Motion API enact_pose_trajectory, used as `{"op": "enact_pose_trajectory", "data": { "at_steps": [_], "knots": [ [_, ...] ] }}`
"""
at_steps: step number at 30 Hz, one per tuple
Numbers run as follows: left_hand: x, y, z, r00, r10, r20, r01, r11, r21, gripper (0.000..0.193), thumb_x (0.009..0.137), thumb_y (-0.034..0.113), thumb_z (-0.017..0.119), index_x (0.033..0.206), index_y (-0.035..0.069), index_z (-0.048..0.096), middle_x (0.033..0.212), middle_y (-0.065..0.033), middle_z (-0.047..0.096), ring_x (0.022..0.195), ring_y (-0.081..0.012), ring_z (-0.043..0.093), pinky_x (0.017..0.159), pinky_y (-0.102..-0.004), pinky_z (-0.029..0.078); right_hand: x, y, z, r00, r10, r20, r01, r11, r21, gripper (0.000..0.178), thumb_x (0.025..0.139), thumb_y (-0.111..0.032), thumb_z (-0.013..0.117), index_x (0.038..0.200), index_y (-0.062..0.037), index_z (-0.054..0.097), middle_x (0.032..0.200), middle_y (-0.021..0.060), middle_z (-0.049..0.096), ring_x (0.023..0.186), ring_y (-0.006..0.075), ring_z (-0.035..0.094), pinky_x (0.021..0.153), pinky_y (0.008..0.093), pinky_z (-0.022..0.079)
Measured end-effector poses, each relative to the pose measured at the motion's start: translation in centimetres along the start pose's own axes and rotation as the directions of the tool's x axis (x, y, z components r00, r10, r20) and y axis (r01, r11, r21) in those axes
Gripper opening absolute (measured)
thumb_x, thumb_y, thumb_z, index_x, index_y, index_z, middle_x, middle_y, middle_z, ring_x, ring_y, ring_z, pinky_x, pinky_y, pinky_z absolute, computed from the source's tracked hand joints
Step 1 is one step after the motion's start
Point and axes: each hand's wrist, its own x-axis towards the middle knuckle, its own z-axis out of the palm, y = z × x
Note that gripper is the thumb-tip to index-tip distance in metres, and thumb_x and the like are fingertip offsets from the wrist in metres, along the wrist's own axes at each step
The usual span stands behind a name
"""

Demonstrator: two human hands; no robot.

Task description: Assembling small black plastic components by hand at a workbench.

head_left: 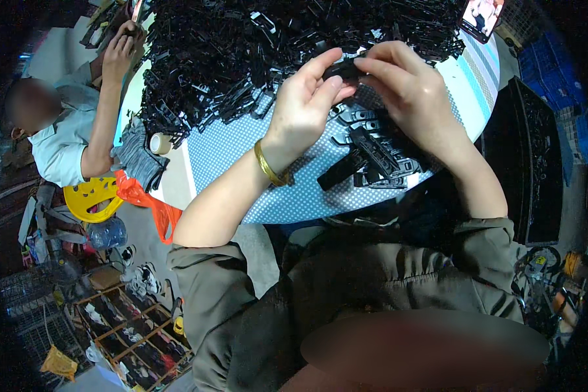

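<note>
Table (228, 163): bearing big heap (202, 39), seemingly left; small pile (375, 153), perhaps done
Left hand (307, 98): pinching part (343, 68), barely open
Right hand (408, 88): pinching likewise

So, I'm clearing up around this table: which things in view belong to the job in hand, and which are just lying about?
Belong, it seems:
black part, held by left hand and right hand
big heap of black parts
small pile nearer the person

Apparently lying about:
grey cloth
red bag
clear bottle
</note>
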Motion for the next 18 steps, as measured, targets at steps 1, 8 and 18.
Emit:
{"op": "enact_pose_trajectory", "data": {
  "at_steps": [1,8,18],
  "knots": [
    [0.0,0.0,0.0,1.0,-0.011,0.001,0.011,1.0,0.018,0.042,0.087,0.004,0.043,0.125,-0.009,0.03,0.106,-0.0166,0.051,0.092,-0.0157,0.056,0.083,-0.026,0.047,0.0,-0.1,0.0,0.999,-0.045,0.012,0.046,0.998,-0.04,0.025,0.07,0.001,0.064,0.094,-0.0021,0.06,0.091,0.0101,0.056,0.076,0.0209,0.06,0.062,0.0266,0.05],
    [0.2,0.7,-0.4,0.996,-0.095,0.004,0.095,0.995,-0.026,0.04,0.089,0.007,0.044,0.125,-0.005,0.033,0.098,-0.0153,0.057,0.086,-0.0188,0.06,0.079,-0.0261,0.049,0.5,1.0,0.4,0.971,-0.234,-0.035,0.229,0.967,-0.11,0.028,0.065,-0.002,0.067,0.092,-0.0064,0.062,0.088,0.0058,0.058,0.082,0.0217,0.055,0.066,0.0301,0.047],
    [1.3,1.9,-1.9,0.998,-0.04,-0.053,0.034,0.993,-0.111,0.039,0.09,0.011,0.042,0.123,-0.006,0.032,0.091,-0.0215,0.059,0.08,-0.0252,0.063,0.069,-0.0245,0.053,0.7,4.3,-0.6,0.924,0.329,0.196,-0.382,0.823,0.421,0.025,0.081,-0.02,0.058,0.101,-0.0048,0.06,0.092,0.0066,0.061,0.078,0.0135,0.058,0.069,0.0244,0.047]
  ]
}}
